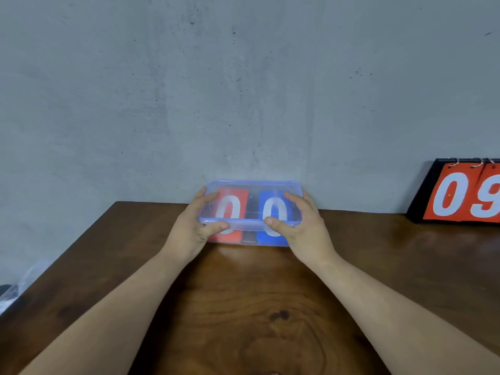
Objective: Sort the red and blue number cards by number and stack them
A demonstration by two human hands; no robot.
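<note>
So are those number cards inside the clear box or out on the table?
Inside. The red card and blue card show through the clear box, which the left hand and right hand grip.

Soft even light, faint table sheen, wide-angle edge warping.

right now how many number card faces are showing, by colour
red: 3 (boxed red 0 in the clear box; stand 0 and stand 9 on the flip stand)
blue: 1 (boxed blue 0)
total: 4; any cards stacked beneath are hidden
</note>
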